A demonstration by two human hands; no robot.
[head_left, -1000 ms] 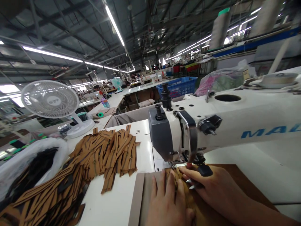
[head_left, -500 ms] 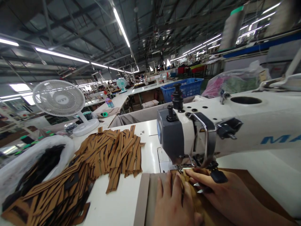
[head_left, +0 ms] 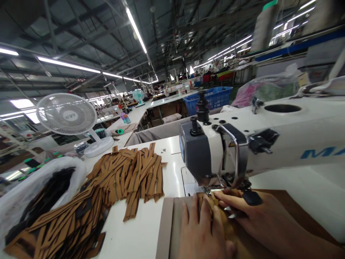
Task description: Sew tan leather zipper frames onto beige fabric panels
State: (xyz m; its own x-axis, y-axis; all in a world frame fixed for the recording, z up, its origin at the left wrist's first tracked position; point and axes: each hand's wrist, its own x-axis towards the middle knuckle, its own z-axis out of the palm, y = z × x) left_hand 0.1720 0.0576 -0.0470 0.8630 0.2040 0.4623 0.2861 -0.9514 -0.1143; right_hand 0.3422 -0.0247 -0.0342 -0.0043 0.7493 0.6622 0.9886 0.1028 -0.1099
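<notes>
Brown fabric (head_left: 293,212) lies beneath both hands as I watch from afar through the head camera; it spreads out past the right wrist and, at the fingertips, reaches in under the head of the white sewing machine (head_left: 199,154). I see the left hand (head_left: 202,233) released, palm down with fingers spread, resting where the brown meets a grey-beige piece (head_left: 176,225) that sticks out on its left. Just beside it, the right hand (head_left: 258,219) is curled around a small pointed metal tool (head_left: 231,216), the tips poking toward the left hand. Its index finger stretches to the needle area, and a black lever (head_left: 252,198) sits right above its knuckles. My view of the needle's point is blocked. Left of the left hand, across the white tabletop (head_left: 134,237), I have a heap of brown zipper strips (head_left: 126,172), then a white plastic bag (head_left: 78,167) of dark pieces. Well ahead of both hands stand a white fan (head_left: 68,115) and a blue basket (head_left: 208,100).
</notes>
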